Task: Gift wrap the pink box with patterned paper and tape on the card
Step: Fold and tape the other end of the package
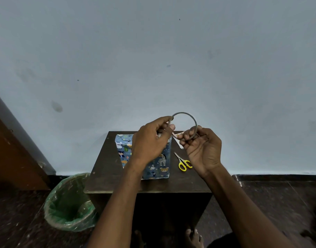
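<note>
A box wrapped in blue paper with animal pictures (159, 163) lies on the small dark table (182, 183), partly hidden behind my left wrist. Both hands hold a thin roll of clear tape (185, 114) in the air above the table's far edge. My left hand (150, 140) pinches the roll's left side between thumb and fingers. My right hand (201, 147) grips the roll's right side with curled fingers. A light card (176, 137) lies at the table's back, mostly hidden behind my right hand's fingers.
Yellow-handled scissors (183, 161) lie on the table to the right of the box. A bin lined with a green bag (69, 203) stands on the floor at the table's left. A plain wall is right behind the table. My bare feet show below.
</note>
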